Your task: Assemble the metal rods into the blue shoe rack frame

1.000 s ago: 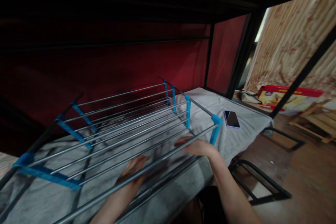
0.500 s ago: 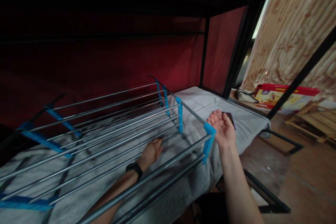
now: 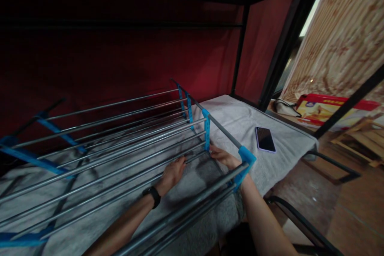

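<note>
A drying rack (image 3: pixel 132 130) with grey metal rods and blue plastic brackets lies across a grey blanket. My left hand (image 3: pixel 174 174), with a dark band on its wrist, reaches among the rods, its fingers closed round a lower rod. At the right end of the rack, my right hand (image 3: pixel 224 157) passes beneath the side bar. Its fingers close on the bottom of a blue bracket (image 3: pixel 207 134); the rack partly hides them. The near corner bracket (image 3: pixel 244 164) crosses in front of my right wrist.
On the blanket (image 3: pixel 231 114) to the right lies a phone (image 3: pixel 265 139). A black metal bed frame (image 3: pixel 240 50) with dark red panels surrounds the rack. Beyond it are a red and yellow box (image 3: pixel 330 110), a wooden slatted piece (image 3: pixel 358 140) and a patterned curtain (image 3: pixel 345 44).
My right hand has moved left from beside the phone, open palm up, to the rack's bracket, uncovering the phone. My left hand stays at the rods. The view has shifted slightly.
</note>
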Available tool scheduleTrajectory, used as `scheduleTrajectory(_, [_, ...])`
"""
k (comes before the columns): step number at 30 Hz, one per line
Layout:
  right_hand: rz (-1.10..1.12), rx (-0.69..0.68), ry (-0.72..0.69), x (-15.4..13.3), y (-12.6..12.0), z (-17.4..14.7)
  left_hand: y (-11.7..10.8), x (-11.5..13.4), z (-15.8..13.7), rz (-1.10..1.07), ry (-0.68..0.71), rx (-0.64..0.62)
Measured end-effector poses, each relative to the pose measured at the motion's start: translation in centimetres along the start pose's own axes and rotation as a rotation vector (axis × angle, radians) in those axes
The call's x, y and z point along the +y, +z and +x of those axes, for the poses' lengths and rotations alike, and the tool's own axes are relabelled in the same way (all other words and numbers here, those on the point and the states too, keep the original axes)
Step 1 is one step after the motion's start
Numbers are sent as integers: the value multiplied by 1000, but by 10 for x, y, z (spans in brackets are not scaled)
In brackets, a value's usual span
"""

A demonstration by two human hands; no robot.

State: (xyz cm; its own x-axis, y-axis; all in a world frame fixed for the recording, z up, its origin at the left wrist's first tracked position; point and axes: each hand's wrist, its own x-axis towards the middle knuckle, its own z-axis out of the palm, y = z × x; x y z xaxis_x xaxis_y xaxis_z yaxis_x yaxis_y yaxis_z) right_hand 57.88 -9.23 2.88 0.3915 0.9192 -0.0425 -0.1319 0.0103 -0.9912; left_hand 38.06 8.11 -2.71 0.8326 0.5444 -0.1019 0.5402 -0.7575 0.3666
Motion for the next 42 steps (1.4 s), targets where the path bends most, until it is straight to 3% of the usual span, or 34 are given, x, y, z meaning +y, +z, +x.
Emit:
scheduleTrajectory(3, [36,-253,-21,-3,2,4,-2,0,0,-12,-3,-3])
scheduleTrajectory(5, [22,-282,-69,1,1,8,-2,-3,2,-18,32,2])
scheduleTrajectory(10, [-91,-175,-179,18,-5,21,-1,-9,6,-18,58,-3])
scheduleTrajectory(17, [-31,-192,-1,18,-9,18,-1,-8,4,-22,64,-13])
scheduleTrajectory(27, [-25,-156,-55,-2,3,10,-2,-9,0,-29,80,6])
scheduleTrajectory(38, [5,-202,-74,2,2,10,-3,-10,2,-32,56,-7])
scheduleTrajectory(42, [-38,-154,-62,2,0,8,-3,-10,1,-31,61,-10])
